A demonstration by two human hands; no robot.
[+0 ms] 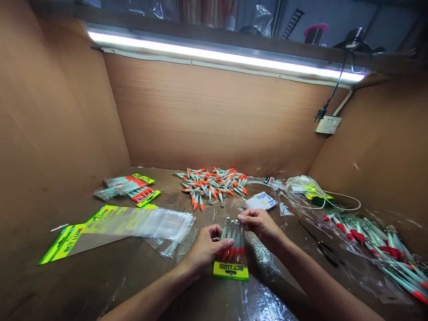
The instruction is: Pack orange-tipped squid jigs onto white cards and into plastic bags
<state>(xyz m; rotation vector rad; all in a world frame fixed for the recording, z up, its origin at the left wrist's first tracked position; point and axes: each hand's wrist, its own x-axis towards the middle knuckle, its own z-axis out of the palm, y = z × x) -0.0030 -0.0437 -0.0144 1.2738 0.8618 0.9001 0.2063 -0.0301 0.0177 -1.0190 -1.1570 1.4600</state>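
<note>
A clear packet of lures (233,249), headed by a yellow-green card printed "BCT LURE", is held between both hands near the front edge of the wooden bench (100,276). The left hand (203,247) is closed on the packet's left side, thumb laid across the film and fingers curled beneath; the right hand (259,223) is pinched on the far, open end, fingertips drawn together at the metal tips of the lures. Several pale lures with orange-red ends are seen inside, lying side by side and pointing away from the card. The step in hand is judged to be the seating or closing of a filled packet; the next move would seem to call for a steady grip at the card end while the open mouth is pressed flat, without the hooks being caught in the film. Left of the hands, a stack of empty carded bags (110,227) is laid out; behind it, finished packets (132,187) are piled. At the back centre a heap of loose lures (212,183) is spread. To the right are found a handwritten paper slip (262,200), black scissors (319,244), a white cord (337,203) and bagged lures (377,245). A strip light (220,55) and wall socket (328,125) are mounted above.
</note>
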